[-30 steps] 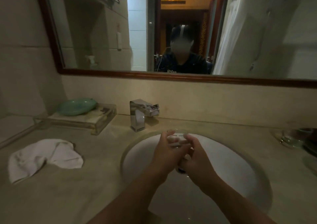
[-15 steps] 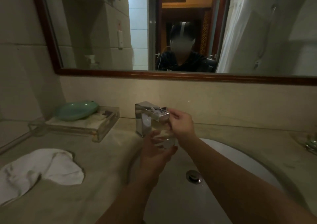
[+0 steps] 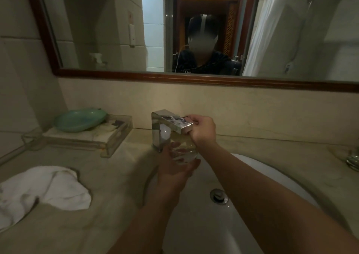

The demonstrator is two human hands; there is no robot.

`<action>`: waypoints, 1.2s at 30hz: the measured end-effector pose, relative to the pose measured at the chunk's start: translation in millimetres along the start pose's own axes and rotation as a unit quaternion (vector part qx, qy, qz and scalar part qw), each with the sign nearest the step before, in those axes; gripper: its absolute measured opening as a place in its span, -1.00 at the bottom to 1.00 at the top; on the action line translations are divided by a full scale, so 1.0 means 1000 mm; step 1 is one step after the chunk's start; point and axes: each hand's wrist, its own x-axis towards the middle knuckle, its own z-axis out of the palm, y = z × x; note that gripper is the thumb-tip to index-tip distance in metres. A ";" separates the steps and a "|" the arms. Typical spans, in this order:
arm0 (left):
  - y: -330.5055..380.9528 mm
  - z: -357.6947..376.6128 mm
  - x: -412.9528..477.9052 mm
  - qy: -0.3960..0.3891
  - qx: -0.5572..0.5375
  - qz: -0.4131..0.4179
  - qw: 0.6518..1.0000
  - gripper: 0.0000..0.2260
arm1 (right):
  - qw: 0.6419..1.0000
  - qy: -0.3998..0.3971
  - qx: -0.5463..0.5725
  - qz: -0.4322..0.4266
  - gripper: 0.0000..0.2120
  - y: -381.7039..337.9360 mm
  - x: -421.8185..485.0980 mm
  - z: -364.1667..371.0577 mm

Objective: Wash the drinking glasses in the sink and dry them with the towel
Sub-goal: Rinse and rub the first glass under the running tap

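The glass (image 3: 183,152) hangs right under the spout of the tap (image 3: 165,125), over the back of the sink (image 3: 204,224). The left hand (image 3: 174,170) cups it from below, fingers curled round its lower wall. It's clear, smooth and hard. Wet, it should be slippery and easy to chip, so wrap the body, not the rim. At twelve o'clock the right hand (image 3: 203,130) grips the end of the square chrome lever, fingers curled over it. Water running? Cannot tell. A round metal drain (image 3: 219,196) sits at five o'clock, and a soft, crumpled white towel (image 3: 44,189) at eight o'clock on the stone counter (image 3: 108,176). Another glass (image 3: 352,160) stands far out at three.
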 end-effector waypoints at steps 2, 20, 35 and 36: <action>0.000 0.000 0.003 0.009 0.001 -0.004 1.000 -0.39 | 1.000 0.010 0.020 0.016 -0.89 0.004 0.003 0.005; -0.002 -0.009 0.013 -0.106 0.153 -0.052 0.981 -0.60 | 0.944 -0.198 -0.192 -0.183 -0.61 -0.006 -0.100 -0.075; 0.009 -0.024 0.004 -0.147 0.215 -0.087 0.962 -0.88 | 0.893 -0.368 -0.217 -0.143 -0.71 0.009 -0.104 -0.064; 0.008 -0.024 0.007 -0.145 0.221 -0.080 0.961 -0.88 | 0.892 -0.360 -0.228 -0.151 -0.76 0.012 -0.103 -0.064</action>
